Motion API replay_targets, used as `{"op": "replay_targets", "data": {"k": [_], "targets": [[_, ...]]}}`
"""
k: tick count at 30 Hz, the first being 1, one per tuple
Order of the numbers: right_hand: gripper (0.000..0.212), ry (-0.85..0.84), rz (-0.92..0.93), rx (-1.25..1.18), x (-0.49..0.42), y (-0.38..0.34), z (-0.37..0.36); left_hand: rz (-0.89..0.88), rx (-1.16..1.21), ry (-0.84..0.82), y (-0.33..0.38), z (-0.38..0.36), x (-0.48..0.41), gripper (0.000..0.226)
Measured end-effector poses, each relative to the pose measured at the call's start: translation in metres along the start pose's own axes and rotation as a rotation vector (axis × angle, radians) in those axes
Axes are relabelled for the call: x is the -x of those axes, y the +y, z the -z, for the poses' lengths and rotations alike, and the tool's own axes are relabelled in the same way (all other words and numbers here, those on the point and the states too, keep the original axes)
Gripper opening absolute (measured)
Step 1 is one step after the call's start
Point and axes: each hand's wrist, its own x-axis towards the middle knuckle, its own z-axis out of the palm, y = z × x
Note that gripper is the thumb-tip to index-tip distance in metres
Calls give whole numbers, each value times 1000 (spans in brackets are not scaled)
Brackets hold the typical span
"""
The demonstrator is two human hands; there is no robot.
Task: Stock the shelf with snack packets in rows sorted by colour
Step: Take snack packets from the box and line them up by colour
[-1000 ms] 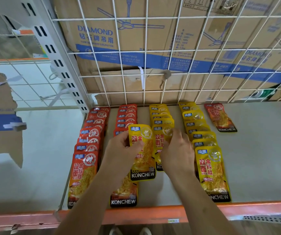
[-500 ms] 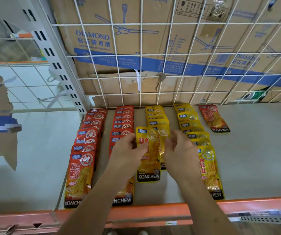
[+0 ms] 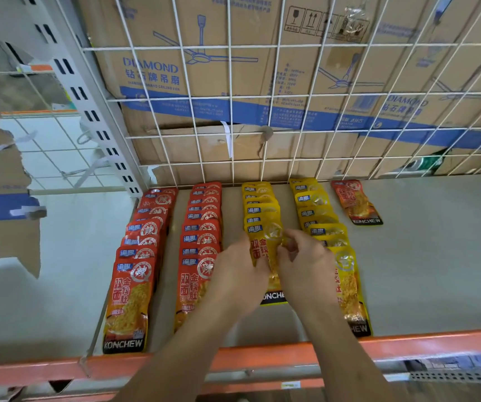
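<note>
While two red rows (image 3: 146,245), two yellow rows (image 3: 317,213) and one lone red packet (image 3: 355,201) lie on the shelf (image 3: 436,256), the left hand (image 3: 233,277) and right hand (image 3: 306,265), reaching forward side by side, pinch the front yellow packet (image 3: 263,248) of the third row by its edges.

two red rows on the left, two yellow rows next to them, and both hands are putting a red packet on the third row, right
Not quite. The packet that the left hand and right hand hold at the third row is yellow, not red, as the head view shows. The rest stands: two red rows on the left, two yellow rows beside them.
</note>
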Motion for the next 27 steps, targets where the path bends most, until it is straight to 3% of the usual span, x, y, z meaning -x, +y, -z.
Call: {"op": "replay_targets", "data": {"k": [20, 27], "targets": [[23, -59, 27, 200, -3, -2, -16, 38, -65, -39, -3, -5, -7, 23], [24, -56, 66, 226, -1, -7, -11, -89, -136, 13, 3, 13, -1, 25]]}}
